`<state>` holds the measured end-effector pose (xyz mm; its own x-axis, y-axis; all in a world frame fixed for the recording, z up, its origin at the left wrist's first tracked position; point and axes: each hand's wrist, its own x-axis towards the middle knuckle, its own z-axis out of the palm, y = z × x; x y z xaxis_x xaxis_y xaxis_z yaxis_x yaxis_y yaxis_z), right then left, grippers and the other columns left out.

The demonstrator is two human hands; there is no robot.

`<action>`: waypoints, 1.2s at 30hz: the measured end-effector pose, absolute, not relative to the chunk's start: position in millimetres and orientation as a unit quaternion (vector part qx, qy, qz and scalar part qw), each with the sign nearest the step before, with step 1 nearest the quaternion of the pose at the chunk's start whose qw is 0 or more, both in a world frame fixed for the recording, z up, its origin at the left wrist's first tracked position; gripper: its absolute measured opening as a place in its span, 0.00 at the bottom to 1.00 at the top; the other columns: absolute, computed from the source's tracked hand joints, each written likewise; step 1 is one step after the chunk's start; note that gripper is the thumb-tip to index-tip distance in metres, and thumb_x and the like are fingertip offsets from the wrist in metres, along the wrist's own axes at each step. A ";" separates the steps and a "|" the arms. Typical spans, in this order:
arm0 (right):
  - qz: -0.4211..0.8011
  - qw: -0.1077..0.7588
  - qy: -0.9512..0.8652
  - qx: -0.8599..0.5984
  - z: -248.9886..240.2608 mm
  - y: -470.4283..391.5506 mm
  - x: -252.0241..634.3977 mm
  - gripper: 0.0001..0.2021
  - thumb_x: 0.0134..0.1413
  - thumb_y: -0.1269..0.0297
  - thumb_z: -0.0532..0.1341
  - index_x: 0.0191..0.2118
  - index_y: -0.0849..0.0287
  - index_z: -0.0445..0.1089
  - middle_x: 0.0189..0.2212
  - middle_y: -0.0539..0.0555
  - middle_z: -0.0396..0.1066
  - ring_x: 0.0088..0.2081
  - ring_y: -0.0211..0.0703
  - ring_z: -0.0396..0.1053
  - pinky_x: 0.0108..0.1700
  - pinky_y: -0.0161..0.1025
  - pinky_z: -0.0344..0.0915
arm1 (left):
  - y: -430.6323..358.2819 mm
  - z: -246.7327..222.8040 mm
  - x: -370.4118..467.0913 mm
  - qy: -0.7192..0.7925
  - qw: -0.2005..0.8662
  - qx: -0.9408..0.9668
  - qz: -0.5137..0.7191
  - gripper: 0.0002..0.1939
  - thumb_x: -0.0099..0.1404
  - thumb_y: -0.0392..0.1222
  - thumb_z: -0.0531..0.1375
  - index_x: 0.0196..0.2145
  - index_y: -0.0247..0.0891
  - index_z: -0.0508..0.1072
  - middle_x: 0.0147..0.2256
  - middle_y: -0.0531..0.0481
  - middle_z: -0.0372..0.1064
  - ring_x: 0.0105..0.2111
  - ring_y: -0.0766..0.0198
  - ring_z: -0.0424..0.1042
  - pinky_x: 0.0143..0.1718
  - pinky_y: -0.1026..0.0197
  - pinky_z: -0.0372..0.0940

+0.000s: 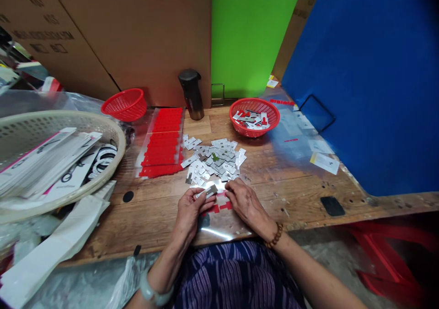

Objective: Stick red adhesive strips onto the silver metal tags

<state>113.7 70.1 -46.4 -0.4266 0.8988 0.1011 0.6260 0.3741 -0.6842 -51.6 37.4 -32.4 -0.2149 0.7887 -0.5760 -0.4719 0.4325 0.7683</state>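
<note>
Close to the table's front edge, my left hand point(192, 208) pinches a small flat metal plate point(211, 191) between thumb and fingers. My right hand point(247, 203) is beside it, fingers bent down at a clear plastic sheet point(219, 232) that carries red stickers point(225, 205). Whether those fingertips grip the sheet or a sticker is hidden. Just beyond both hands lies a loose pile of small silver plates point(219, 155). Left of the pile are stacked sheets of red stickers point(164, 137).
A red basket point(255, 132) with several stickered plates stands at back right; another red basket point(125, 107) is at back left. A dark bottle point(192, 94) stands between them. A large cream basket point(118, 155) holds packaging cards. Plastic sheets point(291, 137) lie beside the blue panel point(363, 84).
</note>
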 end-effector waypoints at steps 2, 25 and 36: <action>0.275 0.216 -0.800 -0.488 -47.2 72.0 111.0 0.05 0.56 0.73 0.53 0.35 0.59 0.64 0.33 0.54 0.64 0.36 0.43 0.63 0.39 0.38 0.59 | 39.6 -35.4 -50.1 0.583 0.608 0.135 0.522 0.10 0.57 0.28 0.60 0.36 0.33 0.63 0.26 0.45 0.75 0.28 0.64 0.77 0.30 0.68 0.71; 0.272 0.252 -0.750 -0.548 -41.9 63.6 100.6 0.07 0.53 0.77 0.53 0.31 0.59 0.62 0.31 0.52 0.63 0.34 0.41 0.62 0.37 0.36 0.58 | 42.7 -40.9 -48.0 0.588 0.602 0.139 0.522 0.12 0.55 0.25 0.60 0.36 0.32 0.63 0.28 0.46 0.75 0.29 0.64 0.77 0.31 0.69 0.70; 0.332 0.297 -0.780 -0.440 -48.5 53.2 114.2 0.08 0.58 0.75 0.49 0.34 0.58 0.61 0.34 0.54 0.62 0.38 0.43 0.61 0.42 0.39 0.60 | 44.1 -37.9 -46.7 0.599 0.592 0.140 0.520 0.12 0.55 0.27 0.61 0.36 0.33 0.64 0.27 0.46 0.75 0.30 0.63 0.77 0.34 0.67 0.70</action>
